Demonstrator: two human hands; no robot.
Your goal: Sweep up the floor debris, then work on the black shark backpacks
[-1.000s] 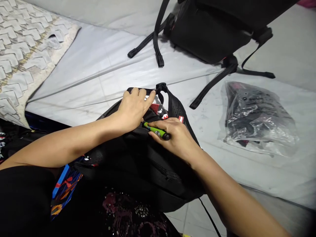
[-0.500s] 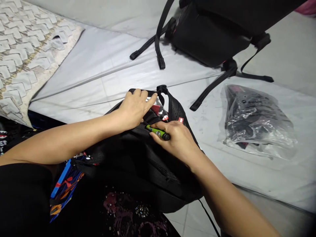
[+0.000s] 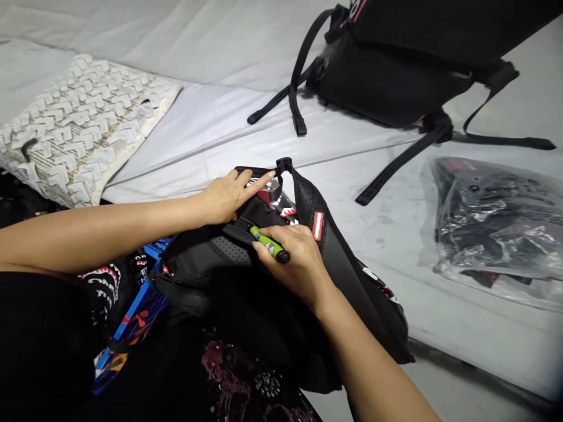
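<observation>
A black backpack [image 3: 352,293] lies across my lap and against the edge of the grey-white surface, with red and white shark-mouth print showing near its top. My left hand [image 3: 225,198] grips the backpack's upper edge beside the strap buckle, index finger stretched along it and thumb tucked below. In my right hand [image 3: 297,252] is a green marker pen [image 3: 269,242] with a black end, pinched between thumb and fingers. Its dark tip points at the black fabric just right of my left thumb. Whether the tip touches the fabric, I cannot tell.
Another black backpack [image 3: 396,88] lies at the back right, its straps spread on the sheeted surface [image 3: 211,135]. A clear plastic bag [image 3: 501,223] of black items is at right. A sheet of white chevron pieces [image 3: 88,129] lies left. Blue patterned material [image 3: 138,313] hangs at lower left.
The view has shifted, so the surroundings sit further right. The marker pen has moved slightly away from my left thumb. More of the backpack's right side and red label now shows.
</observation>
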